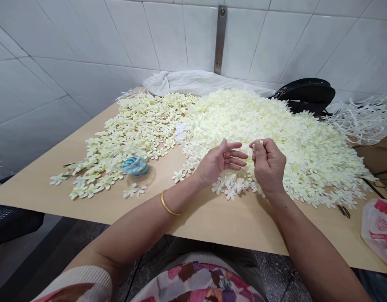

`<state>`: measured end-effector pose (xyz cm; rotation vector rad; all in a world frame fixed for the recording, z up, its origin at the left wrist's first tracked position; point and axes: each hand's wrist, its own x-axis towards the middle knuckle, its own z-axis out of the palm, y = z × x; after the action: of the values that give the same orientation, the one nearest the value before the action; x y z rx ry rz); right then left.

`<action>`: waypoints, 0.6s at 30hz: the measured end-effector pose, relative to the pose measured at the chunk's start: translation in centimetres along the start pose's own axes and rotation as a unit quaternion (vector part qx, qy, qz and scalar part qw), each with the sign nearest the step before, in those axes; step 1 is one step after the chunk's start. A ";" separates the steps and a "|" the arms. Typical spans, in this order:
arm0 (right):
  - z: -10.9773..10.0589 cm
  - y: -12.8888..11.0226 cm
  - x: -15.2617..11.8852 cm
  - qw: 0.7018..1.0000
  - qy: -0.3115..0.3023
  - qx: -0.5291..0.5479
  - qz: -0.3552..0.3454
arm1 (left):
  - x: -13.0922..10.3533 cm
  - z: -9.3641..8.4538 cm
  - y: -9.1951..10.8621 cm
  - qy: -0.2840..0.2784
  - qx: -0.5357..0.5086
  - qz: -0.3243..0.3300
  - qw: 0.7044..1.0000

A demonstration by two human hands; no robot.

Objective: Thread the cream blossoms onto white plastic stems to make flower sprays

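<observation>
A large heap of pale cream artificial flowers [309, 155] covers the middle and right of the table. My left hand [220, 161], with a ring and a gold bangle at the wrist, is above the heap's front edge, its fingers apart and nothing in them. Just to its right, my right hand [268, 164] is pinched, thumb against fingers, with a small pale bit showing at the fingertips that looks like part of a flower. The two hands do not touch. A looser spread of cream flowers [127, 134] lies on the left.
A blue and white ball [136, 166] sits by the left flowers. Behind are a white cloth [200, 82], a black bag [307, 94] and white stringy strands [366, 119]. A red and white plastic packet [380, 228] lies at the table's [231, 222] right front, near small dark clippers [343, 211].
</observation>
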<state>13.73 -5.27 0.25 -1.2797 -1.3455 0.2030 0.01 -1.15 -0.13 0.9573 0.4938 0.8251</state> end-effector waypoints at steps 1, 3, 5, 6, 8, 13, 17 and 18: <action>0.0 0.0 0.0 1.000 0.006 0.004 0.007 | -0.3 0.3 -0.2 0.016 0.063 0.051 0.997; 0.1 0.2 0.1 0.999 0.011 0.035 0.029 | -0.9 0.9 -0.5 0.031 0.186 0.148 0.971; 0.3 0.3 0.1 0.995 0.009 0.086 0.055 | -1.4 1.3 -0.8 0.017 0.266 0.210 0.941; 0.4 0.3 0.2 0.991 0.004 0.115 0.064 | -1.6 1.4 -0.9 0.008 0.289 0.229 0.930; 0.5 0.4 0.3 0.982 -0.024 0.168 0.080 | -1.7 1.4 -1.1 0.011 0.307 0.250 0.918; 0.6 0.9 0.4 0.948 -0.122 0.268 0.122 | -1.3 1.0 -1.2 0.077 0.278 0.259 0.922; 0.9 0.9 -0.1 0.960 -0.138 0.224 0.094 | -1.2 1.0 -1.1 0.070 0.283 0.262 0.920; 1.0 0.7 -0.2 0.969 -0.120 0.198 0.081 | -1.2 1.1 -1.1 0.071 0.289 0.262 0.918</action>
<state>13.23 -4.56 -0.69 -1.0465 -1.3184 0.7250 0.46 -2.98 -0.51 1.6273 0.6336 1.2736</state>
